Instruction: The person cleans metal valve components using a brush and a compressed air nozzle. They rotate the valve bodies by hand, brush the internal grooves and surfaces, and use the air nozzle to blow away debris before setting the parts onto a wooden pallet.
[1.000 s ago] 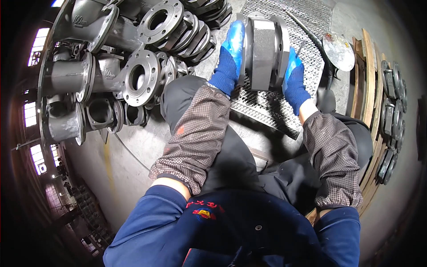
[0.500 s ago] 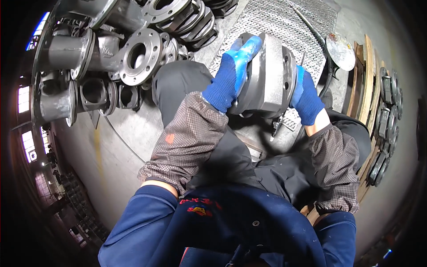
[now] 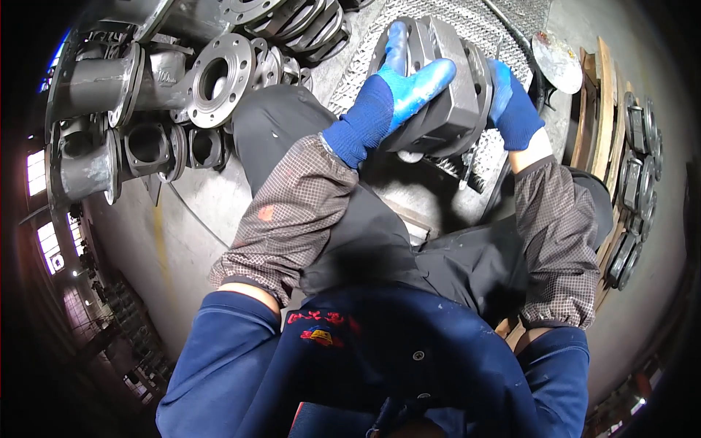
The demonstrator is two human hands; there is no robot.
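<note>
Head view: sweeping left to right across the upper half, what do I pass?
Stacked pipe castings, left hand, held flanged casting, right hand, pale round disc, wooden pallet boards, row of dark castings.

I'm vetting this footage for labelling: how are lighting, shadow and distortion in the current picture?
In the head view: glare brightens the ridged metal plate, dark shadow lies below the flanged casting in frame, the left hand catches highlights, and the wooden pallet bows near the black rim.
</note>
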